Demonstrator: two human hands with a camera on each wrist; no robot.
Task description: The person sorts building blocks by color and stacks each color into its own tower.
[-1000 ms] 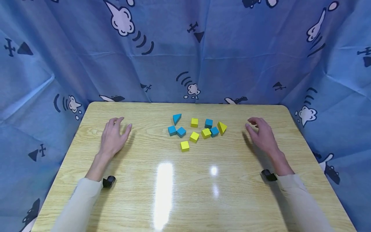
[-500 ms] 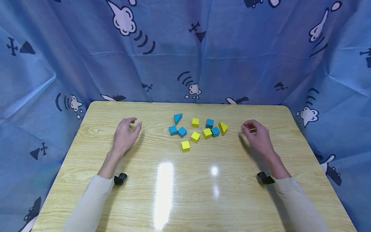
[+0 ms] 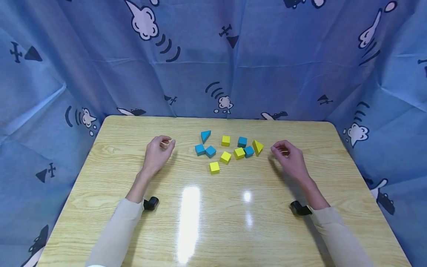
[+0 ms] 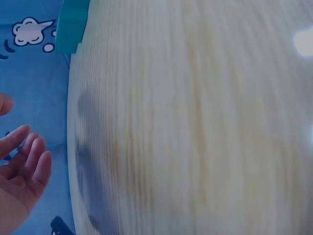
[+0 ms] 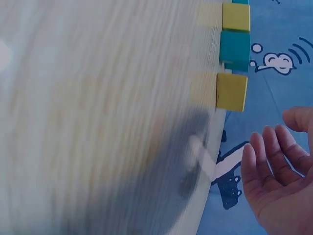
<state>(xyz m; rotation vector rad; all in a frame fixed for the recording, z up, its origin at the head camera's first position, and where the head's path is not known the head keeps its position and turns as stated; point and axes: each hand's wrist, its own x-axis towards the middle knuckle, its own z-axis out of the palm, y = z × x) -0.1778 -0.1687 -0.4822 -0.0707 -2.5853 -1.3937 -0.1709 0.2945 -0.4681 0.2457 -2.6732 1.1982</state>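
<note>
My left hand hovers over the table left of the blocks, fingers loosely bent and holding nothing. Nearest to it are a blue triangular block and two blue cubes. On the other side my right hand, also without anything in it, hangs close to a yellow triangular block. Two more blue cubes lie beside a yellow cube, and several yellow cubes are spread through the middle. In the right wrist view the fingers are loosely curved, apart from the yellow block.
A light wooden table bears the blocks, with bright light reflections on its front half. Blue patterned cloth hangs behind it and at both sides. A small black camera sits at the left wrist, another black camera at the right.
Both hands have moved inward toward the blocks, the left one rightward and farther, the right one leftward. Their fingers have bent a little more. The blocks stay in place on the table.
</note>
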